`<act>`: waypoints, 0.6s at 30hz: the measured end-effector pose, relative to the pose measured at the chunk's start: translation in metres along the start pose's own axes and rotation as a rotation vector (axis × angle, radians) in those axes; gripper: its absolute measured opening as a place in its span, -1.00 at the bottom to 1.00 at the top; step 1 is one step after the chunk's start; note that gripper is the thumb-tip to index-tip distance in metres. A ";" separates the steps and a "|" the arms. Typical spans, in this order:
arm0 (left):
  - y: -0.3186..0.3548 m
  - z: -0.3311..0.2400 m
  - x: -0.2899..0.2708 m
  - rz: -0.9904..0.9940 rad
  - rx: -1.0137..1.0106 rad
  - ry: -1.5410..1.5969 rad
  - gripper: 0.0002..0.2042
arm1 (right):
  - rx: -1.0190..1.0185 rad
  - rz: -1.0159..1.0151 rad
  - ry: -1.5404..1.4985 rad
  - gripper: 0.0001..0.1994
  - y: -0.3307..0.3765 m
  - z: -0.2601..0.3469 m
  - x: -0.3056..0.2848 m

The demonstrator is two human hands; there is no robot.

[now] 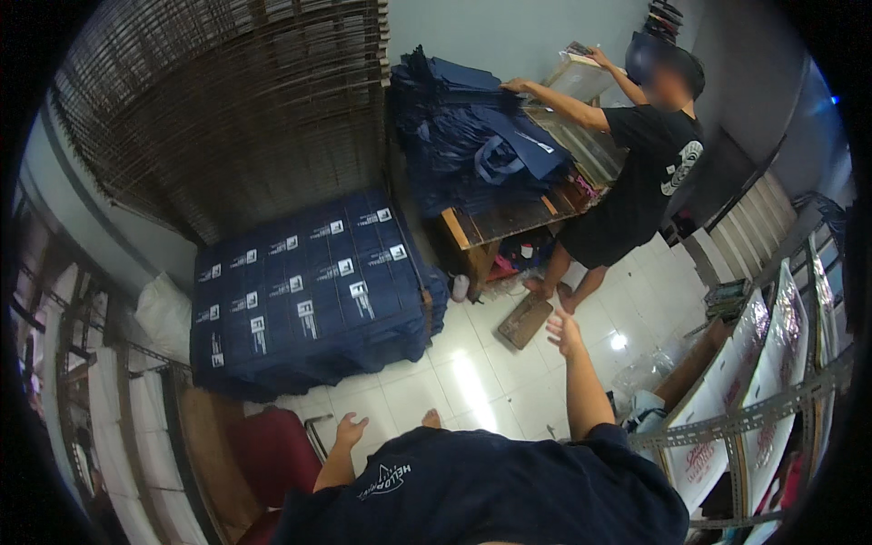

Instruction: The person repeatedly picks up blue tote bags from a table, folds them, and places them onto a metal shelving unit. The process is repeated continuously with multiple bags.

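My left hand (349, 429) hangs low with fingers apart and holds nothing, just above a red chair (272, 454). My right hand (564, 331) is raised over the white tiled floor (472, 381), fingers spread and empty. Ahead on the left lies a flat spread of dark blue printed bags (304, 291) with small white labels. A heap of dark blue bags (472, 136) sits on a wooden table (509, 222). Another person (636, 173) in a black shirt stands at that table, one hand on the heap, the other on a clear-wrapped board (581, 77).
A tall wire drying rack (236, 100) stands at the back left. Metal shelving with white printed sheets (763, 381) runs along the right. A wooden board (525, 322) lies on the floor by the person's feet. A small bottle (460, 287) stands beside the table leg.
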State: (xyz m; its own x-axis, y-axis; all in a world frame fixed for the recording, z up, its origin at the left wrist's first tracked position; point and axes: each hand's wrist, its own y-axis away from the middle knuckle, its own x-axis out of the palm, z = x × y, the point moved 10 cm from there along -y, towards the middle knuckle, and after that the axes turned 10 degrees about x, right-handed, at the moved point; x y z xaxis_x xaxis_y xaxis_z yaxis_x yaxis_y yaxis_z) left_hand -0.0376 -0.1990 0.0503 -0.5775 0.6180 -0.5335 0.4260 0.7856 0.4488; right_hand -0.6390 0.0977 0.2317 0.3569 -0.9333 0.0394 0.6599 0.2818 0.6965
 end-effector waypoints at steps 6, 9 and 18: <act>-0.024 -0.086 -0.071 -0.274 0.195 0.108 -0.45 | -0.049 0.190 -0.153 -0.30 -0.084 0.127 0.087; 0.010 -0.089 -0.094 -0.421 0.099 0.027 -0.49 | -0.108 0.192 -0.182 -0.14 -0.124 0.200 0.117; 0.186 -0.027 -0.016 -0.736 -0.397 0.140 -0.41 | -0.917 0.020 0.662 -0.61 -0.236 0.382 0.180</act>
State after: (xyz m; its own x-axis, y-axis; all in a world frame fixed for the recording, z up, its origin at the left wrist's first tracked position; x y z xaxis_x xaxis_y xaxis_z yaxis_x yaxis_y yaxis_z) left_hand 0.0320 -0.0637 0.1623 -0.7042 -0.0767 -0.7059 -0.3529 0.9004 0.2543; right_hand -0.9824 -0.2219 0.3481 0.4726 -0.7024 -0.5323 0.7890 0.6062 -0.0994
